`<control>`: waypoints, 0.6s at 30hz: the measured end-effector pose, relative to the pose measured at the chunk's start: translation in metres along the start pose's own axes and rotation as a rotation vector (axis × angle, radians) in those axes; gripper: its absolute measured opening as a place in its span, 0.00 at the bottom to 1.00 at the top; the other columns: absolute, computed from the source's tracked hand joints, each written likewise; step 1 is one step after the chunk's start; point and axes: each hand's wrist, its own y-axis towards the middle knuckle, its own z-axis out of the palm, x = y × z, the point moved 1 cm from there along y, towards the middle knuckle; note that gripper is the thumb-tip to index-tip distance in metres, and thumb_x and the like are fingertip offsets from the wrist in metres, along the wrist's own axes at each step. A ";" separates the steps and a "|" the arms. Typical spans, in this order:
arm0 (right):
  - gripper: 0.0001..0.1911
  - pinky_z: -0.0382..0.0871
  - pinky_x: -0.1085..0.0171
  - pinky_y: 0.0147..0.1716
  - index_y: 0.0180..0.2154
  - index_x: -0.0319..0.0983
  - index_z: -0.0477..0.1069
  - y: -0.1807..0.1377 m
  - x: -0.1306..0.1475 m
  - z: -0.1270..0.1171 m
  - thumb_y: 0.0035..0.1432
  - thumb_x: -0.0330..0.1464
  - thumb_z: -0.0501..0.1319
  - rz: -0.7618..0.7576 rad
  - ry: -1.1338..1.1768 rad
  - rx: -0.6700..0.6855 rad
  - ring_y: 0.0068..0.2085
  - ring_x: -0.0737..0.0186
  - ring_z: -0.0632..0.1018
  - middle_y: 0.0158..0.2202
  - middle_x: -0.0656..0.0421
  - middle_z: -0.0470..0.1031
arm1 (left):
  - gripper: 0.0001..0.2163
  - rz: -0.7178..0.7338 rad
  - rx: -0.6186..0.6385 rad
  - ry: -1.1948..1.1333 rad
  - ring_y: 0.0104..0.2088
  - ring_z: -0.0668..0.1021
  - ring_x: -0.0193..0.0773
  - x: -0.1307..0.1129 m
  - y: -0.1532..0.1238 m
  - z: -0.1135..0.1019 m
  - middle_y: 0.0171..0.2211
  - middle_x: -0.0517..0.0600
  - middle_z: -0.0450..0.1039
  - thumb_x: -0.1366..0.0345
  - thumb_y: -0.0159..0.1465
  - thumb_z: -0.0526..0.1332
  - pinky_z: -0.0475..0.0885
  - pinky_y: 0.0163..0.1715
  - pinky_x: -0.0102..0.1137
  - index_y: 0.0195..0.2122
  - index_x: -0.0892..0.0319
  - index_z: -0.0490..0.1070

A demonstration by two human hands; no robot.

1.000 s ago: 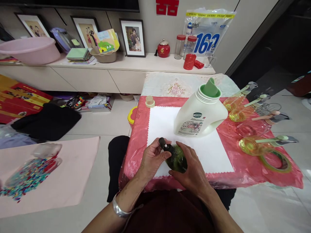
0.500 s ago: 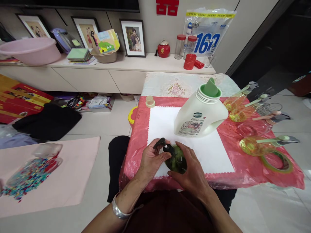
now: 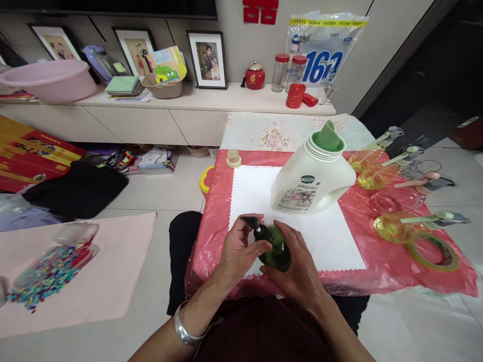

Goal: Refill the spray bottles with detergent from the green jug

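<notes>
A dark green pump bottle (image 3: 278,251) with a black pump head (image 3: 260,229) is between my hands, above the near edge of a white sheet (image 3: 339,246). My left hand (image 3: 243,246) is closed on the black collar below the pump nozzle, thumb across its front. Wrapped round the bottle's body from the right is my right hand (image 3: 298,256). Just beyond stands a large white detergent jug (image 3: 315,176), uncapped, with its green pouring spout showing. A pale, translucent cap (image 3: 234,158) sits by the sheet's far left corner.
Several clear spray bottles (image 3: 402,226) holding yellow or pink liquid lie along the right side of the red-covered table (image 3: 211,221). A roll of tape (image 3: 433,251) is beside them. On the left, a pink mat (image 3: 124,266) bears colourful beads (image 3: 47,276).
My left thumb has shifted slightly right across the pump collar, and the pump head has turned a little. The right hand keeps its hold on the bottle.
</notes>
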 end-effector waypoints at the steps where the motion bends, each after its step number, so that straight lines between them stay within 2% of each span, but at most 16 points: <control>1: 0.52 0.69 0.50 0.58 0.68 0.48 0.52 0.000 0.000 0.001 0.44 0.27 0.72 -0.015 -0.009 -0.004 0.60 0.50 0.67 0.62 0.54 0.62 | 0.26 0.002 -0.029 0.006 0.42 0.78 0.38 -0.001 0.000 0.001 0.38 0.47 0.77 0.60 0.44 0.81 0.73 0.46 0.31 0.43 0.56 0.76; 3: 0.52 0.68 0.50 0.59 0.68 0.48 0.52 -0.001 0.000 0.001 0.43 0.27 0.71 -0.022 -0.004 0.000 0.60 0.51 0.67 0.62 0.54 0.62 | 0.25 -0.005 -0.046 0.012 0.40 0.78 0.37 -0.003 0.000 0.002 0.36 0.47 0.78 0.61 0.44 0.81 0.73 0.45 0.31 0.42 0.57 0.76; 6: 0.50 0.68 0.50 0.60 0.67 0.47 0.54 -0.001 0.000 -0.003 0.44 0.28 0.72 0.031 0.064 0.046 0.60 0.52 0.68 0.62 0.55 0.64 | 0.25 -0.031 0.008 0.002 0.41 0.79 0.40 -0.010 0.001 0.000 0.36 0.49 0.80 0.62 0.45 0.81 0.74 0.47 0.33 0.43 0.57 0.76; 11: 0.49 0.69 0.56 0.60 0.68 0.46 0.54 -0.002 0.000 -0.009 0.48 0.32 0.72 0.156 0.337 0.221 0.62 0.55 0.68 0.64 0.55 0.62 | 0.24 -0.081 0.263 -0.024 0.44 0.81 0.44 -0.019 0.003 -0.004 0.39 0.53 0.81 0.59 0.54 0.77 0.74 0.47 0.35 0.49 0.57 0.76; 13: 0.49 0.68 0.56 0.62 0.69 0.46 0.53 -0.001 0.000 -0.008 0.48 0.31 0.70 0.166 0.390 0.237 0.63 0.56 0.68 0.64 0.56 0.61 | 0.20 -0.069 0.319 -0.018 0.45 0.80 0.43 -0.020 0.003 -0.004 0.41 0.53 0.81 0.57 0.58 0.74 0.73 0.50 0.36 0.49 0.56 0.76; 15: 0.49 0.67 0.55 0.63 0.68 0.46 0.53 0.000 -0.001 -0.006 0.47 0.29 0.69 0.149 0.350 0.177 0.63 0.56 0.67 0.64 0.56 0.61 | 0.19 -0.033 0.280 0.020 0.48 0.79 0.42 -0.017 0.001 -0.003 0.45 0.53 0.80 0.57 0.59 0.73 0.71 0.53 0.35 0.50 0.55 0.77; 18: 0.49 0.68 0.53 0.62 0.68 0.46 0.54 0.000 -0.006 0.002 0.45 0.27 0.67 0.089 0.186 0.056 0.62 0.54 0.68 0.63 0.55 0.62 | 0.19 0.065 0.103 0.127 0.45 0.77 0.40 -0.012 0.000 0.000 0.43 0.49 0.77 0.58 0.54 0.77 0.71 0.48 0.30 0.46 0.53 0.79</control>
